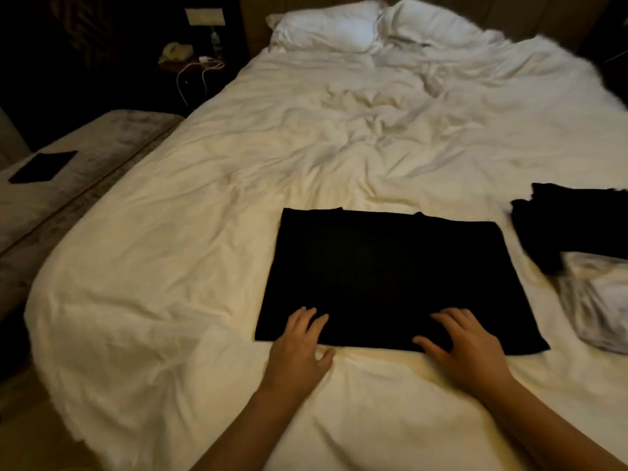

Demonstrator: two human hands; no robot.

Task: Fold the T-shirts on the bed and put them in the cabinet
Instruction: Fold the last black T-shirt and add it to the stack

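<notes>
While a black T-shirt [390, 280], partly folded, lies flat on the bed [170, 266], its near edge is pressed by left hand [300, 348] and right hand [465, 345], fingers spread; layers could be shifted on the rumpled duvet.

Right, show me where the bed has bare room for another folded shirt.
Bare sheet lies left of the black shirt, out to the bed's left edge, and beyond it toward the pillows. The right side is crowded: dark clothes and a pale bundle.
</notes>
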